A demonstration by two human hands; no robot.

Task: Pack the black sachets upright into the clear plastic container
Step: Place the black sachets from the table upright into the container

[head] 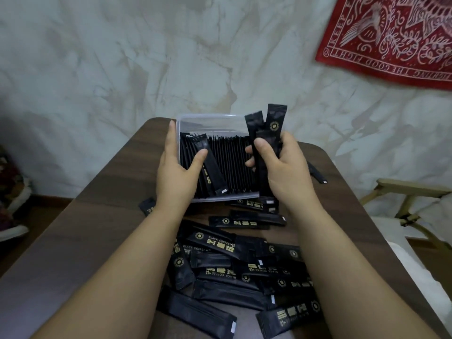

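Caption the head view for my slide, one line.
Left hand grips the clear container of packed sachets; right hand holds a sachet bundle; loose sachets cover the table.

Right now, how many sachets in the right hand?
3: tall sachet and shorter sachet stick up above the right hand; front sachet runs down under its thumb. More may hide behind.

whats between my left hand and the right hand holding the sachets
Head view: a row of upright sachets in the clear container fills the gap between the left hand and right hand, which grips a bunch of sachets.
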